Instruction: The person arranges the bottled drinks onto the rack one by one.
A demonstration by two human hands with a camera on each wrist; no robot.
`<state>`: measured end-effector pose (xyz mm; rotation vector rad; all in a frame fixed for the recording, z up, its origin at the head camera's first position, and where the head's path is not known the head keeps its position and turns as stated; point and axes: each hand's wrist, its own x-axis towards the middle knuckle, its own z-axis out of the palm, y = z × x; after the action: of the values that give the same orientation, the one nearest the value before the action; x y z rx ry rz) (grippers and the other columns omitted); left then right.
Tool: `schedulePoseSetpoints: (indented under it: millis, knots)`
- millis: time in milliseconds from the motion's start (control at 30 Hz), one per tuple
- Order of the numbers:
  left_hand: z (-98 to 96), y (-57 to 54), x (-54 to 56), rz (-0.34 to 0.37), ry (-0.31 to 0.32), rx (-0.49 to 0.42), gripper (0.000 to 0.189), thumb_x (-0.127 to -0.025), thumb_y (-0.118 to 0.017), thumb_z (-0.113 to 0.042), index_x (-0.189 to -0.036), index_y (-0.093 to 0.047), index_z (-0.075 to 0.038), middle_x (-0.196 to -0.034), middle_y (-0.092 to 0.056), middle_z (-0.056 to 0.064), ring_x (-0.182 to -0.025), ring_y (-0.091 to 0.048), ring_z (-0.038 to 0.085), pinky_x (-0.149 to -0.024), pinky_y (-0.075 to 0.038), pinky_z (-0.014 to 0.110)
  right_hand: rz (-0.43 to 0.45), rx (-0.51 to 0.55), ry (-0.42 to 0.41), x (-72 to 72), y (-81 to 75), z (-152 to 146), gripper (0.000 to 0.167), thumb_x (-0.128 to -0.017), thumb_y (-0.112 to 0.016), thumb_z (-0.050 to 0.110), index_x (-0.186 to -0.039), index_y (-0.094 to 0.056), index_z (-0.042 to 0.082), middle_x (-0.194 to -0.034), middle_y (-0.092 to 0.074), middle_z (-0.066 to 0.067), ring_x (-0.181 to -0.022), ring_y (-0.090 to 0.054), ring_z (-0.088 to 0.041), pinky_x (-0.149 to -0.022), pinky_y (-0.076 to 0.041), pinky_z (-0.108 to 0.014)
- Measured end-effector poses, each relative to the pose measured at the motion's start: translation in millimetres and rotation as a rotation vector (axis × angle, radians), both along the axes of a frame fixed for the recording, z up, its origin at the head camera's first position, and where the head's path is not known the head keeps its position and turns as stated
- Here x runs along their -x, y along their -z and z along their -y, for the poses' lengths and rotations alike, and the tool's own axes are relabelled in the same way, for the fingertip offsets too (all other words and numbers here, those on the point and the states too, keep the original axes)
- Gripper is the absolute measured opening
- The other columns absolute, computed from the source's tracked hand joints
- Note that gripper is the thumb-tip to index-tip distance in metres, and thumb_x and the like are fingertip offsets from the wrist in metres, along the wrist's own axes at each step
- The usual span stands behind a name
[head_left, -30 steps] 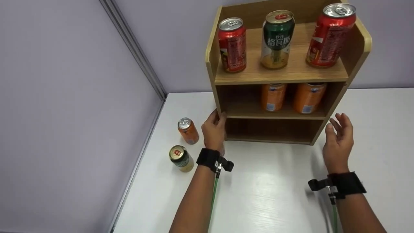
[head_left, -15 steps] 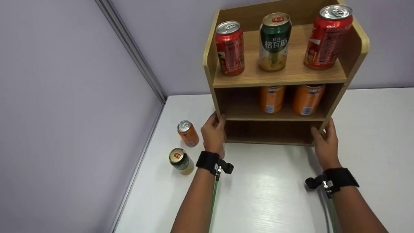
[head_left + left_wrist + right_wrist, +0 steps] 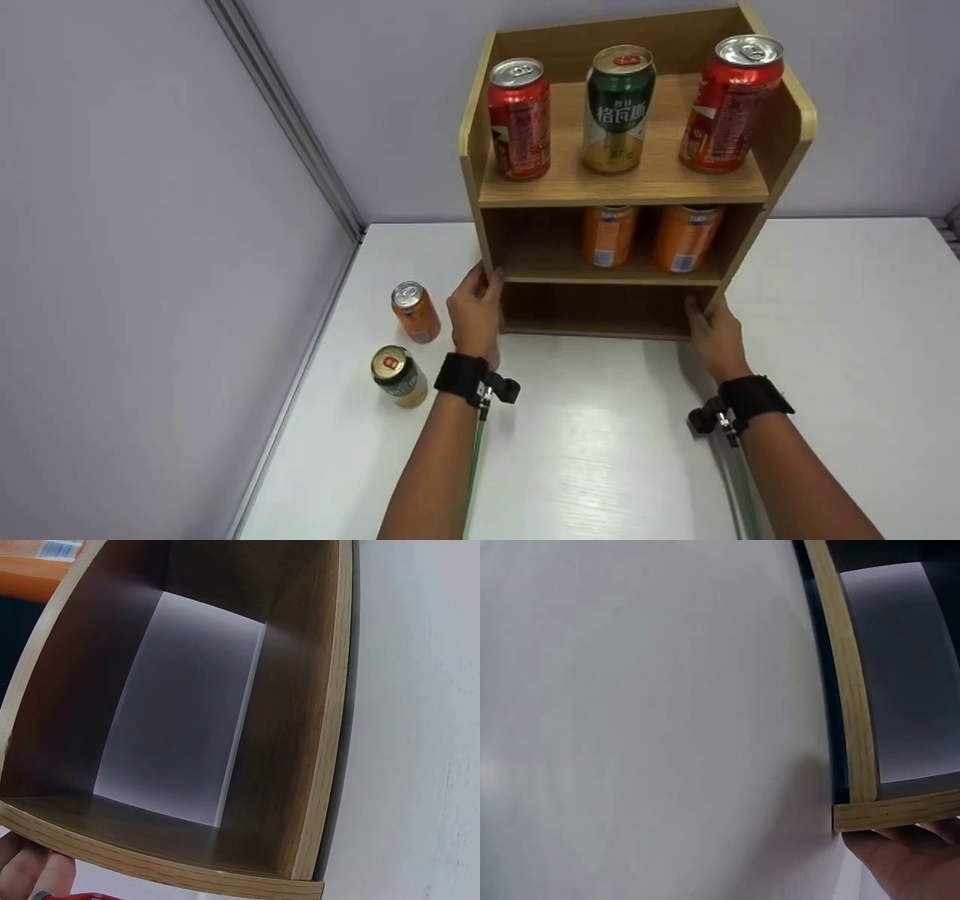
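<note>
We find the wooden shelf between left hand and right hand, near the bench's back edge. Fingers pinch its side panels.

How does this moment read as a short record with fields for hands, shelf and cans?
Left hand: grips the left side of the wooden shelf
Right hand: grips its right side
Top level: left red can, green can, right red can, all upright
Middle level: two orange cans, right of centre
Table: loose orange can and green-and-gold can, left of the left hand
Unclear: red thing, only an edge showing in the left wrist view
</note>
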<state>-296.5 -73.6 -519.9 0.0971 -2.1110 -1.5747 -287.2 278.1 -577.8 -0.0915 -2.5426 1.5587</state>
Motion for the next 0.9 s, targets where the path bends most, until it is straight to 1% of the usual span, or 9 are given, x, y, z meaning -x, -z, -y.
schedulePoseSetpoints:
  millis: [167, 267, 400, 500, 633, 667, 733, 833, 900]
  knots:
    - [6.0, 3.3, -3.3, 0.024, -0.008, 0.011, 0.04, -0.094, -0.063, -0.041, -0.125, -0.068, -0.017, -0.112, -0.069, -0.002, -0.099, -0.064, 0.009, -0.081, -0.052, 0.031, 0.032, 0.007, -0.006, 1.1, 2.5, 6, 0.072, -0.101, -0.038, 0.053, -0.156, -0.019, 0.012, -0.144, -0.04, -0.028, -0.131, -0.039, -0.041, -0.104, -0.031, -0.055]
    - [4.3, 2.1, -3.7, 0.031, 0.023, 0.019, 0.042, -0.095, -0.062, -0.041, -0.127, -0.066, -0.016, -0.116, -0.067, -0.001, -0.104, -0.062, 0.01, -0.084, -0.051, 0.031, 0.041, -0.007, 0.01, 1.0, 1.8, 3, 0.071, -0.101, -0.036, 0.054, -0.156, -0.019, 0.014, -0.145, -0.04, -0.027, -0.132, -0.037, -0.041, -0.105, -0.03, -0.054]
    - [4.6, -7.0, -2.8, 0.017, 0.085, 0.098, 0.044, -0.098, -0.057, -0.04, -0.132, -0.062, -0.012, -0.12, -0.066, 0.005, -0.105, -0.063, 0.013, -0.085, -0.051, 0.032, 0.036, -0.02, 0.018, 3.6, 1.1, -2, 0.071, -0.101, -0.034, 0.055, -0.157, -0.018, 0.014, -0.146, -0.04, -0.026, -0.133, -0.037, -0.04, -0.106, -0.029, -0.054]
    - [8.8, -13.3, -4.3, 0.027, 0.127, 0.194, 0.043, -0.1, -0.055, -0.036, -0.133, -0.06, -0.009, -0.119, -0.066, 0.011, -0.102, -0.065, 0.016, -0.082, -0.053, 0.032, 0.035, -0.034, 0.018, 4.4, 4.6, -4, 0.072, -0.101, -0.033, 0.056, -0.157, -0.017, 0.014, -0.146, -0.039, -0.025, -0.133, -0.037, -0.04, -0.106, -0.029, -0.054]
    - [17.3, -21.5, -9.4, 0.04, 0.132, 0.279, 0.04, -0.099, -0.057, -0.031, -0.129, -0.062, -0.006, -0.113, -0.069, 0.012, -0.096, -0.068, 0.017, -0.078, -0.054, 0.032, 0.03, -0.039, 0.019, 5.3, 7.6, -2, 0.073, -0.1, -0.034, 0.057, -0.157, -0.018, 0.014, -0.148, -0.038, -0.024, -0.134, -0.036, -0.04, -0.107, -0.028, -0.054]
    - [19.4, -23.2, -11.8, 0.024, 0.114, 0.301, 0.038, -0.098, -0.058, -0.03, -0.127, -0.064, -0.006, -0.111, -0.07, 0.01, -0.094, -0.068, 0.016, -0.077, -0.054, 0.032, 0.031, -0.036, 0.019, 5.2, 7.6, -1, 0.073, -0.1, -0.034, 0.057, -0.157, -0.018, 0.014, -0.148, -0.038, -0.023, -0.134, -0.036, -0.039, -0.107, -0.028, -0.054]
    - [23.1, -25.3, -17.4, -0.049, 0.062, 0.344, 0.033, -0.096, -0.061, -0.026, -0.12, -0.069, -0.005, -0.104, -0.072, 0.009, -0.088, -0.07, 0.016, -0.074, -0.055, 0.034, 0.034, -0.034, 0.016, 5.4, 7.6, -1, 0.073, -0.1, -0.034, 0.058, -0.157, -0.017, 0.015, -0.149, -0.036, -0.023, -0.135, -0.035, -0.039, -0.108, -0.027, -0.054]
    - [26.9, -26.4, -26.4, -0.216, -0.003, 0.398, 0.022, -0.094, -0.064, -0.018, -0.108, -0.075, -0.004, -0.097, -0.073, 0.008, -0.082, -0.071, 0.016, -0.071, -0.055, 0.035, 0.037, -0.034, 0.02, 5.5, 6.9, -2, 0.074, -0.1, -0.034, 0.058, -0.157, -0.016, 0.015, -0.15, -0.035, -0.022, -0.136, -0.034, -0.039, -0.108, -0.027, -0.053]
    - [28.5, -27.1, -31.7, -0.321, -0.016, 0.414, 0.018, -0.092, -0.066, -0.013, -0.103, -0.076, -0.002, -0.096, -0.073, 0.008, -0.081, -0.071, 0.017, -0.07, -0.056, 0.034, 0.036, -0.036, 0.022, 5.7, 6.6, -3, 0.074, -0.1, -0.034, 0.057, -0.157, -0.016, 0.013, -0.15, -0.035, -0.023, -0.136, -0.034, -0.039, -0.108, -0.027, -0.053]
